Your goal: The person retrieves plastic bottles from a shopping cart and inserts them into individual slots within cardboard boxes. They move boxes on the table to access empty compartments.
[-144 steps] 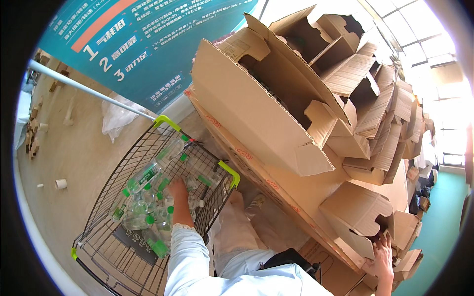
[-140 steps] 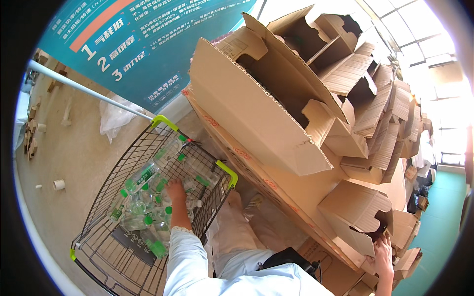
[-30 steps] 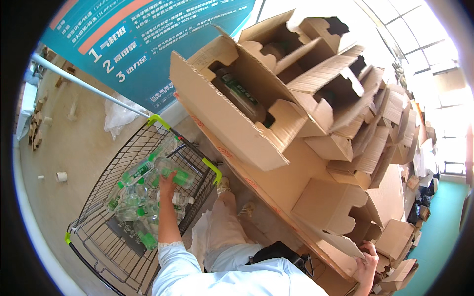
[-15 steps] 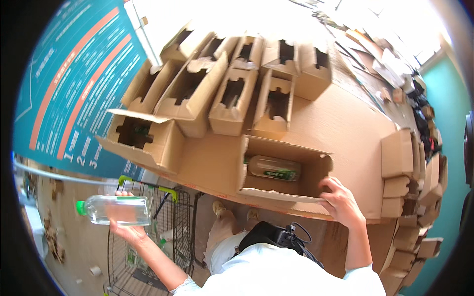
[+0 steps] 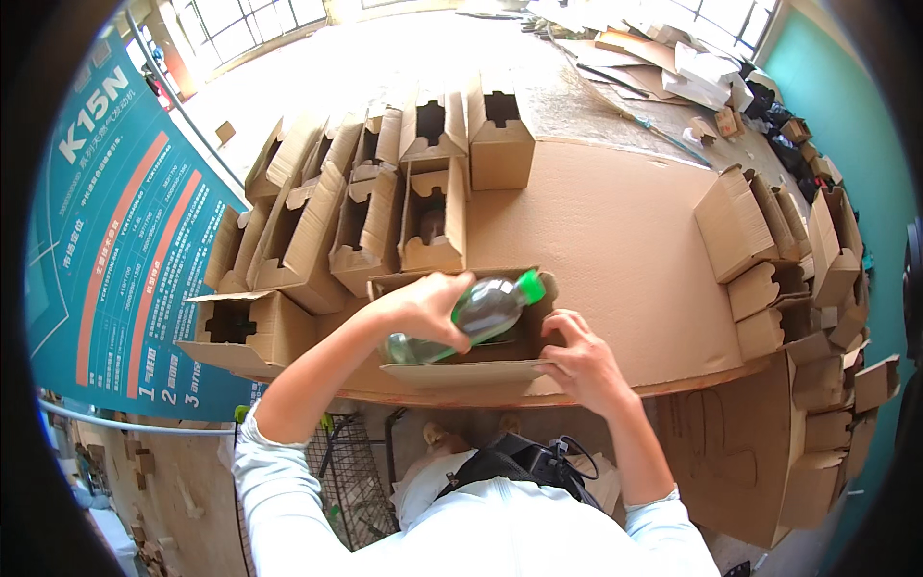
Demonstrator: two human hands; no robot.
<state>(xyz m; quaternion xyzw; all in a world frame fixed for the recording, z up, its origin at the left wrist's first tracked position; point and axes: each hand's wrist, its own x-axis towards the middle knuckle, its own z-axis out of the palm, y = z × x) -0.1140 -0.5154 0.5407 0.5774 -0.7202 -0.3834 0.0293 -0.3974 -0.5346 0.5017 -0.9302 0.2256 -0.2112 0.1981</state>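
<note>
My left hand (image 5: 428, 310) is wrapped round a clear plastic bottle (image 5: 490, 304) with a green cap. It holds the bottle tilted, cap up and to the right, over an open cardboard box (image 5: 466, 375) at the table's near edge. The bottle's lower end dips toward the box's left side. Under it, green from another bottle inside the box shows, mostly hidden. At the box's right end, my right hand (image 5: 583, 362) grips the rim with bent fingers.
Several open cardboard boxes (image 5: 298, 240) stand in rows at the left of the cardboard-covered table (image 5: 615, 231). More boxes (image 5: 735, 226) are stacked on the right. A wire cart (image 5: 356, 471) stands below the table, and a blue-green banner (image 5: 125, 250) at the left.
My left hand has brought the bottle from above the cart, at the left, up and over the box. My right hand stays at the box's right end. The view has shifted.
</note>
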